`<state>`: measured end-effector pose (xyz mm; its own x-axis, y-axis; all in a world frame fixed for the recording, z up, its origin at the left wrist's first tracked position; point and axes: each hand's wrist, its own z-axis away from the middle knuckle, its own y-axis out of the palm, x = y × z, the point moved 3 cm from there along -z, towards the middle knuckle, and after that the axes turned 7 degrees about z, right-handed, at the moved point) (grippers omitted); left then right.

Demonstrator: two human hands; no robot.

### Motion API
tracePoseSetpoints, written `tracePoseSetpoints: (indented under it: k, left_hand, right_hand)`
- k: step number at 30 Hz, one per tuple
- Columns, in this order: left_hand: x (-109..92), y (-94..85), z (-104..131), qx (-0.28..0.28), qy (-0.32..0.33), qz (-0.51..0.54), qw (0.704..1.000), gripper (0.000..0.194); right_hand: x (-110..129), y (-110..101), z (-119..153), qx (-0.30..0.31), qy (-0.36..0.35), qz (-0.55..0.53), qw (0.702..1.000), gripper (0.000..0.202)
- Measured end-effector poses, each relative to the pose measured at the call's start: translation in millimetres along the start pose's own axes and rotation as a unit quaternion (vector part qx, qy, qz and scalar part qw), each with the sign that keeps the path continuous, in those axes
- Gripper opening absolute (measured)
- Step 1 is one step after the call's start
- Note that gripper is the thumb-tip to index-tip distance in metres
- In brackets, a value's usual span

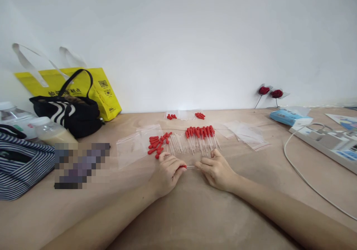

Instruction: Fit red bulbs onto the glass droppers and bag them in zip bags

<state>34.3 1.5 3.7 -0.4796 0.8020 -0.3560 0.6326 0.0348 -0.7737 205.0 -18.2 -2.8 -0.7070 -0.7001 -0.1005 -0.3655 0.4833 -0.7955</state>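
Note:
My left hand [169, 171] is closed on a red rubber bulb [183, 166]. From the bulb a thin clear dropper tube [190, 166] runs across to my right hand [214, 171], whose fingers pinch its other end. How deep the tube sits in the bulb is hidden by my fingers. Just beyond my hands lies a row of bare clear tubes [178, 144]. To its right are several droppers with red bulbs fitted [199, 132]. Loose red bulbs [156, 143] lie in a heap left of the row.
Clear plastic bags [131, 149] lie left of the heap, with more bags [248, 135] at right. Another bag [184, 114] with red bulbs lies by the wall. Bags and bottles [52, 129] crowd the left; a tissue pack [290, 117], power strip [329, 146] and cable [298, 172] lie right.

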Motion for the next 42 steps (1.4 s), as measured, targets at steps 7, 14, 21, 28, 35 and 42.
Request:
tracePoseSetpoints:
  k: [7, 14, 21, 28, 35, 42]
  left_hand:
    - [-2, 2.0, 0, -0.010, 0.022, -0.021, 1.000, 0.017]
    - [-1, 4.1, 1, 0.017, 0.029, -0.036, 0.999, 0.019]
    - [-4, 2.3, -1, 0.035, 0.037, -0.035, 0.998, 0.017]
    - [4, -9.7, -4, -0.015, 0.002, -0.007, 1.000, 0.010]
    - [12, -7.4, -6, -0.053, -0.110, 0.156, 0.980, 0.018]
    - [5, 22.2, -5, -0.139, -0.290, 0.454, 0.831, 0.031]
  right_hand:
    - [5, -1, -3, -0.011, 0.005, -0.010, 1.000, 0.023]
    - [6, 2, -5, 0.000, 0.000, -0.016, 1.000, 0.024]
    - [6, 4, -4, 0.010, 0.000, -0.028, 1.000, 0.024]
    - [0, 1, -6, 0.017, 0.062, -0.063, 0.996, 0.021]
    - [1, 2, -6, 0.009, 0.116, -0.108, 0.987, 0.020]
    - [12, 8, -10, -0.024, 0.234, -0.204, 0.950, 0.016]
